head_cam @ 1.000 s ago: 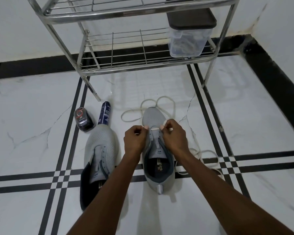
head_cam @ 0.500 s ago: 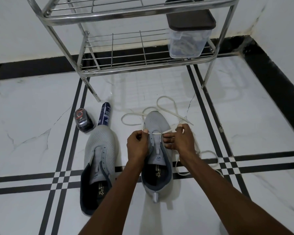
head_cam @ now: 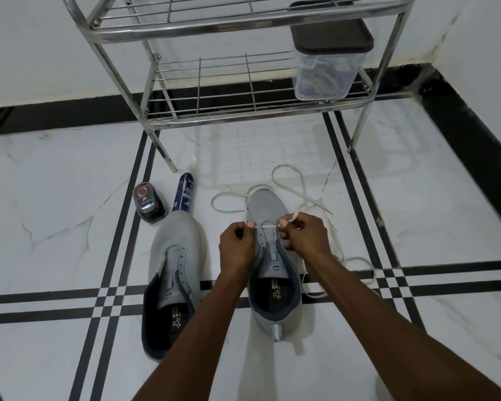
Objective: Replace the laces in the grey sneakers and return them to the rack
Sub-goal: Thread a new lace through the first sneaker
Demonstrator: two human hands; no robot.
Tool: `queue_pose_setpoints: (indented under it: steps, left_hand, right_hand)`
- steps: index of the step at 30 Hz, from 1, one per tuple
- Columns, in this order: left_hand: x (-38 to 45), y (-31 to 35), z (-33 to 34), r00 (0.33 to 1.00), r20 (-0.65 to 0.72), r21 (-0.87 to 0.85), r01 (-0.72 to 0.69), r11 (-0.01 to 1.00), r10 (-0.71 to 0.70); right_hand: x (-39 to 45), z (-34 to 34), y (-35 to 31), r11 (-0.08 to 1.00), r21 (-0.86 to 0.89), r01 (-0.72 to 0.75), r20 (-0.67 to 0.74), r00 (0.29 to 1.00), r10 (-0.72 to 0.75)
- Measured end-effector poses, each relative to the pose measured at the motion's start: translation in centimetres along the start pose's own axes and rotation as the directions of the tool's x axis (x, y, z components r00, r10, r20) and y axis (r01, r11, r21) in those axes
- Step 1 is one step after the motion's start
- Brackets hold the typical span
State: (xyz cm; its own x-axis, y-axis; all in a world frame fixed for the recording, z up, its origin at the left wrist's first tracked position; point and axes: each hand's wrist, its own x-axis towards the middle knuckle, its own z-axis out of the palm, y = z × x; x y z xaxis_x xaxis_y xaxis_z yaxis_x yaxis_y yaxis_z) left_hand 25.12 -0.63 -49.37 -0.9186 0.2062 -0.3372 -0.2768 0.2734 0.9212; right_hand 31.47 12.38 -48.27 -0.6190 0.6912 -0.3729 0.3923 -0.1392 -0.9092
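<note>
Two grey sneakers stand on the white floor, toes pointing away from me. The left sneaker (head_cam: 176, 256) has no lace in it. Across the lowest eyelets of the right sneaker (head_cam: 268, 208) runs a white lace (head_cam: 289, 180), whose loose ends loop on the floor beyond the toe and to the right. My left hand (head_cam: 237, 244) pinches the lace at the shoe's left eyelet row. My right hand (head_cam: 304, 235) pinches the other part of the lace at the right eyelet row. The steel rack (head_cam: 243, 27) stands behind the shoes.
A clear plastic box with a brown lid (head_cam: 327, 59) sits on the rack's lower shelf at the right. A black shoe-polish sponge (head_cam: 148, 204) and a blue spray can (head_cam: 182, 195) lie left of the shoes. The wall corner is at the right.
My right hand has come back in to the right eyelet row after drawing the lace out to the right. The lace loops beyond the toe have shifted. The left hand stays at the left eyelets.
</note>
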Motion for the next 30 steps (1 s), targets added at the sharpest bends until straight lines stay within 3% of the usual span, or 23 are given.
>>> queue_pose_setpoints:
  steps: [4,7,21,26,30]
  left_hand:
    - [0.0,0.0,0.3,1.000,-0.020,0.011,0.010,1.000,-0.010]
    - [-0.1,0.0,0.5,0.999,-0.031,0.023,0.018,1.000,-0.017]
    - [-0.7,1.1,-0.3,0.999,-0.019,0.007,-0.045,0.999,0.045]
    - [-0.7,1.5,-0.7,0.998,0.005,0.034,-0.067,0.997,0.067]
    - [-0.1,2.5,-0.5,0.999,0.052,-0.004,-0.012,1.000,0.012]
  right_hand:
    - [-0.3,0.3,0.6,0.994,0.096,-0.051,-0.096,0.994,0.060]
    - [0.0,0.0,1.0,0.977,0.179,-0.117,-0.077,0.988,0.132]
    - [-0.7,-1.0,-0.7,0.991,0.130,-0.023,0.016,1.000,0.021]
    - [-0.6,-1.0,-1.7,0.999,0.046,-0.027,0.016,1.000,0.027]
    - [-0.4,-1.3,-2.7,0.989,-0.123,0.076,0.052,0.996,-0.070]
